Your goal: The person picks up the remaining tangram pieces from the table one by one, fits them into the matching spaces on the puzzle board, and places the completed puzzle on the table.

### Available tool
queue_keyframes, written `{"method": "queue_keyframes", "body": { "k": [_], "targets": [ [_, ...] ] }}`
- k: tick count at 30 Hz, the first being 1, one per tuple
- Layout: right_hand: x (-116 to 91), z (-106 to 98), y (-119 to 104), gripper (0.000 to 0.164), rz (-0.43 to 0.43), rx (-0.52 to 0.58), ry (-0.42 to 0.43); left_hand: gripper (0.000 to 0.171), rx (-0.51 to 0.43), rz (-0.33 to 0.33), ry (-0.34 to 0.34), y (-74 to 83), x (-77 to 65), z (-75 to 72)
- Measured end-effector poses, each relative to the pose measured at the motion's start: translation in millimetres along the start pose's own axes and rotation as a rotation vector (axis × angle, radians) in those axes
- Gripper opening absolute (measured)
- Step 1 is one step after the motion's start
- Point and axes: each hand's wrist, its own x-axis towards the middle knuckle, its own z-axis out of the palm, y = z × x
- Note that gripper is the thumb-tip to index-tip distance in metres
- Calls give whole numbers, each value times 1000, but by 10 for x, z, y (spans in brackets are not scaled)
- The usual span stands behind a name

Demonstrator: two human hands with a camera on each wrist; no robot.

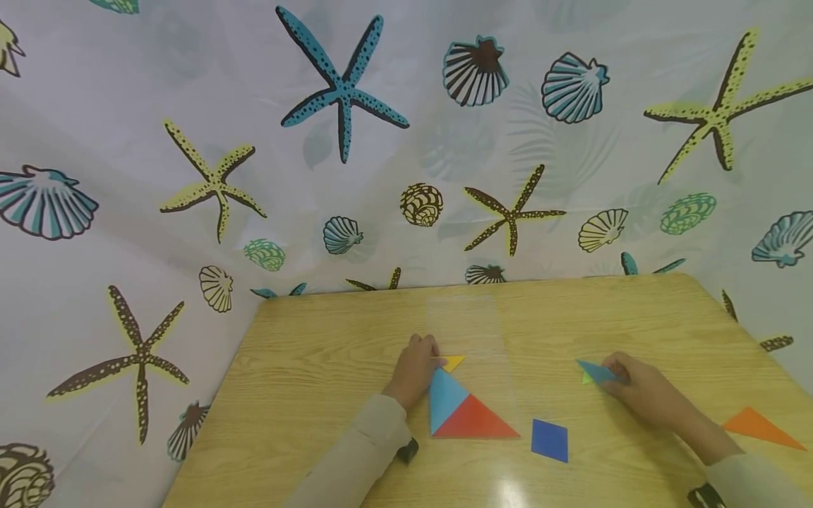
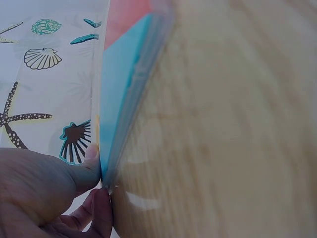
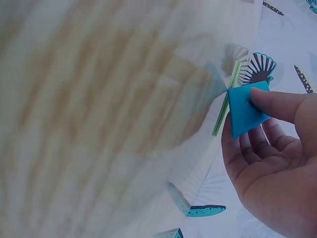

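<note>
My left hand (image 1: 416,370) rests on the table with its thumb and fingertips pinching the left end of a small yellow triangle (image 1: 454,363). Just below those fingertips is the top corner of a large light blue triangle (image 1: 447,401), which lies along a red triangle (image 1: 476,421). In the left wrist view the thumb is pressed close to the light blue tip. My right hand (image 1: 644,390) pinches a teal tangram piece (image 3: 247,110) between thumb and fingers, tilted above the table. A green piece (image 1: 586,379) shows partly behind it, mostly hidden in the head view.
A dark blue four-sided piece (image 1: 550,440) lies between the hands, right of the red triangle. Farther right, beyond the right wrist, is an orange triangle (image 1: 762,427). The wooden table (image 1: 330,339) meets a curtain (image 1: 381,233) printed with shells and starfish.
</note>
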Motion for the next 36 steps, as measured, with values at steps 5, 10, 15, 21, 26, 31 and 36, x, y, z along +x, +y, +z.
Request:
{"method": "queue_keyframes", "body": {
  "k": [5, 10, 15, 21, 26, 31, 36],
  "targets": [
    [8, 5, -86, 20, 8, 1, 28, 19, -13, -3, -4, -2, 3, -4],
    [18, 3, -201, 29, 36, 33, 27, 19, -24, -21, -16, 7, -2, -12],
    [27, 13, -328, 35, 86, 110, 15, 19, -33, -14, -12, 20, -12, -29],
    [42, 46, -472, 35, 124, 212, -19, 19, -43, -28, -25, 29, -22, -39],
    [46, 86, -590, 34, 123, 293, -50, 18, -51, -22, -25, 25, -27, -45],
    [75, 138, -682, 31, 104, 287, -72, 18, -54, -2, -14, 15, -26, -41],
    [98, 187, -737, 30, 76, 316, -94, 19, -39, 3, -9, 17, -23, -42]
  ]
}}
